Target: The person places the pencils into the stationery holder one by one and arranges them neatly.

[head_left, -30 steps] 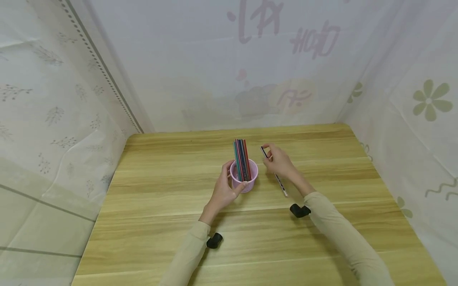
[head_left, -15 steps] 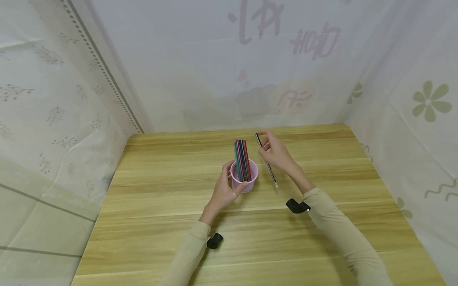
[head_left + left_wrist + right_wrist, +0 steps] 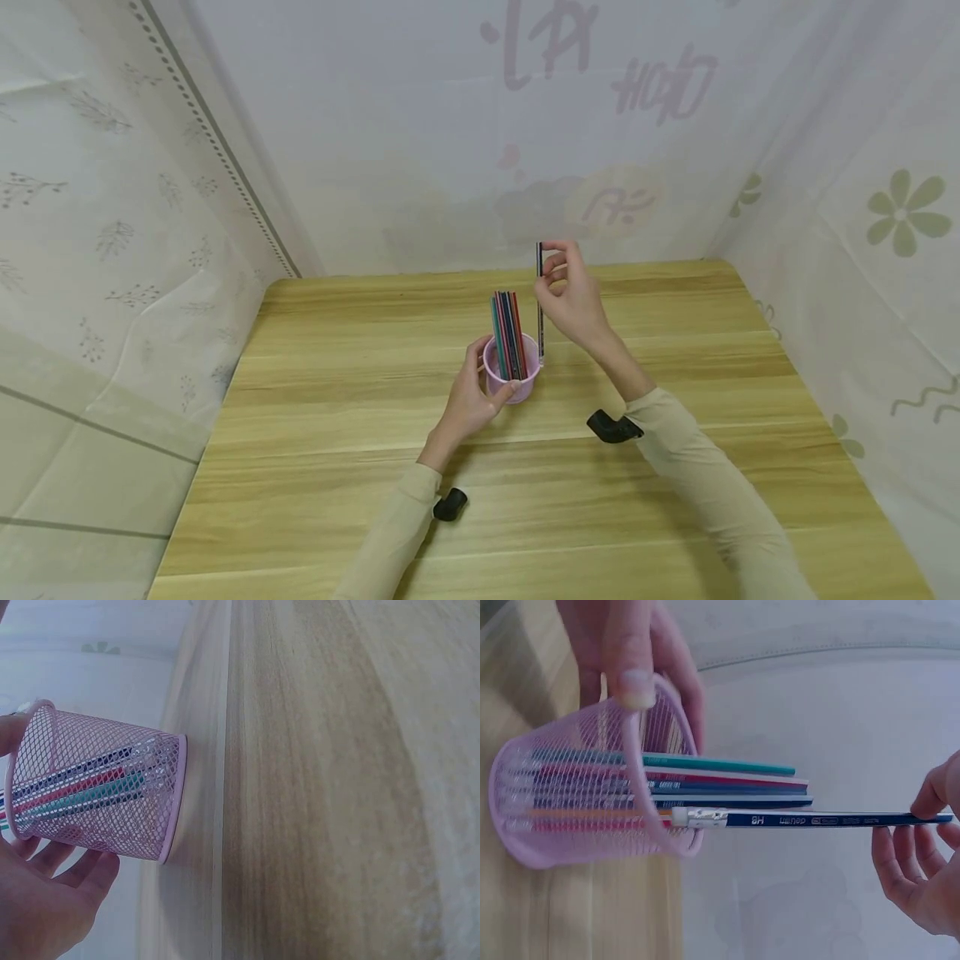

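A pink mesh pencil cup [image 3: 513, 392] stands on the table with several coloured pencils [image 3: 507, 333] leaning in it, teal, red and dark blue among them. My left hand [image 3: 471, 402] grips the cup, thumb at the near rim and fingers round the far left side. My right hand [image 3: 576, 302] pinches a dark blue HB pencil [image 3: 802, 819] near its upper end, holding it upright. Its white eraser end [image 3: 697, 817] points down, right at the cup's rim in the right wrist view. In the left wrist view the pencil ends show through the mesh [image 3: 105, 787].
The wood-grain table [image 3: 315, 467] runs back to a pale printed curtain [image 3: 420, 150]. Curtains hang at the left and right sides too. A black wrist camera [image 3: 613, 427] sits by the right sleeve, another camera [image 3: 450, 505] by the left.
My right hand has moved up and left, turning the pencil from a slant to upright and bringing its eraser end to the cup's rim. The left hand and cup have stayed put.
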`<act>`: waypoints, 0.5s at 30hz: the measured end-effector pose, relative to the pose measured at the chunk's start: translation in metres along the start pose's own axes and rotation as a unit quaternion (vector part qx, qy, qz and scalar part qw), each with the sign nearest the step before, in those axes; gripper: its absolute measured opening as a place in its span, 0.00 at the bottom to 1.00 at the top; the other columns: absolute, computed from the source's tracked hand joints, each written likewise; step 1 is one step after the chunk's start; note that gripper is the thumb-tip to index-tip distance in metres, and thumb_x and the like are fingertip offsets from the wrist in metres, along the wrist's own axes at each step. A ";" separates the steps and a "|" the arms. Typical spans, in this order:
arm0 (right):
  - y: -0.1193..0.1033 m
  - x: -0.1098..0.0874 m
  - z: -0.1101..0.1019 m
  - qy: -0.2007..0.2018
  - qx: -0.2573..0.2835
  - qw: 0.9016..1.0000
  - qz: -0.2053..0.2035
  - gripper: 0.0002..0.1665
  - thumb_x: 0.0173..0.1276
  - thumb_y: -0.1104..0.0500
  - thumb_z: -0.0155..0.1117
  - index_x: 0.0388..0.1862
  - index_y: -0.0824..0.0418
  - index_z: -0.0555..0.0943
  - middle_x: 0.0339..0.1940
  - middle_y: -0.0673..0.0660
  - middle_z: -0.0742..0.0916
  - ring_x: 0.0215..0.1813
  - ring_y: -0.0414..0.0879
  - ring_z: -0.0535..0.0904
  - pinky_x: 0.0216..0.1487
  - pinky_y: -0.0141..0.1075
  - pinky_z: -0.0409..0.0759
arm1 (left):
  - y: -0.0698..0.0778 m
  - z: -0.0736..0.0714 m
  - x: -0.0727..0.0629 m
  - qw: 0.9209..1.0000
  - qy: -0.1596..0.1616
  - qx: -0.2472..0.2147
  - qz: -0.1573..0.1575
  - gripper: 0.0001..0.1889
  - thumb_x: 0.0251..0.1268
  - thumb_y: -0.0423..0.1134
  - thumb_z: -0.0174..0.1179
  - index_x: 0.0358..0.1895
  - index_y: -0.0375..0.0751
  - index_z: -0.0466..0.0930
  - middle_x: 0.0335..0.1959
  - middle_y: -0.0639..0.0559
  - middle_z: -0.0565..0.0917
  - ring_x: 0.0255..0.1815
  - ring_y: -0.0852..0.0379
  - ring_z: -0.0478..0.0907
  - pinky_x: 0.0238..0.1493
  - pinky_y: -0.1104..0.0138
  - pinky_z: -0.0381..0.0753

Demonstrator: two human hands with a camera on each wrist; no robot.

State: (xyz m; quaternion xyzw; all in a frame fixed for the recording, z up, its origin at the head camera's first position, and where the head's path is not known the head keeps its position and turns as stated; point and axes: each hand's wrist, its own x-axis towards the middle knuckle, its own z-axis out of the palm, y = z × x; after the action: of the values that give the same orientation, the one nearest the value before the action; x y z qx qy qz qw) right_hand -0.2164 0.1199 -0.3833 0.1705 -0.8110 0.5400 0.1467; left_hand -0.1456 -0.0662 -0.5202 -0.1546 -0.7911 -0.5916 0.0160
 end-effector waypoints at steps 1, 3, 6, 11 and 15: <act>-0.003 0.001 0.002 0.009 0.008 1.000 -0.002 0.28 0.64 0.74 0.56 0.64 0.65 0.71 0.40 0.62 0.78 0.39 0.50 0.80 0.34 0.23 0.81 | 0.000 0.000 0.000 1.000 0.000 0.003 -0.001 0.45 0.60 0.38 0.71 0.77 0.42 0.54 0.74 0.40 0.68 0.72 0.41 0.70 0.73 0.50 0.73; -0.007 0.001 0.007 0.025 0.018 1.000 -0.007 0.27 0.64 0.75 0.57 0.63 0.67 0.71 0.39 0.63 0.78 0.39 0.50 0.79 0.33 0.22 0.80 | 0.000 0.000 0.000 1.000 -0.001 0.004 -0.001 0.45 0.60 0.38 0.71 0.77 0.42 0.54 0.74 0.40 0.68 0.72 0.41 0.70 0.72 0.50 0.74; -0.013 0.001 0.013 0.036 0.031 0.999 -0.009 0.26 0.64 0.77 0.57 0.62 0.70 0.71 0.39 0.65 0.78 0.38 0.50 0.78 0.31 0.21 0.79 | 0.001 0.000 0.000 1.000 -0.003 0.004 -0.004 0.45 0.60 0.39 0.71 0.77 0.42 0.54 0.74 0.41 0.68 0.72 0.42 0.70 0.72 0.51 0.73; -0.014 -0.001 0.022 0.029 0.043 0.998 -0.020 0.26 0.63 0.80 0.56 0.61 0.77 0.69 0.39 0.74 0.77 0.38 0.57 0.78 0.30 0.22 0.77 | 0.002 0.001 0.000 1.000 0.001 -0.001 -0.003 0.45 0.60 0.38 0.71 0.77 0.40 0.54 0.74 0.40 0.68 0.72 0.40 0.70 0.73 0.48 0.73; -0.007 -0.003 0.030 0.020 0.044 0.998 -0.028 0.26 0.61 0.81 0.56 0.60 0.79 0.68 0.39 0.76 0.77 0.37 0.61 0.79 0.31 0.23 0.79 | 0.001 0.001 -0.001 1.000 0.006 -0.002 0.002 0.44 0.60 0.38 0.71 0.77 0.40 0.54 0.73 0.39 0.68 0.71 0.39 0.70 0.72 0.46 0.73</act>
State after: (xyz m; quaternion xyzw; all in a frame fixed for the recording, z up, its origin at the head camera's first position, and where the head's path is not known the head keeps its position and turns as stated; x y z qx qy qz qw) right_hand -0.2116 0.0903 -0.3897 0.1886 -0.7784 0.5739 0.1707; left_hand -0.1444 -0.0655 -0.5191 -0.1530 -0.7892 -0.5944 0.0212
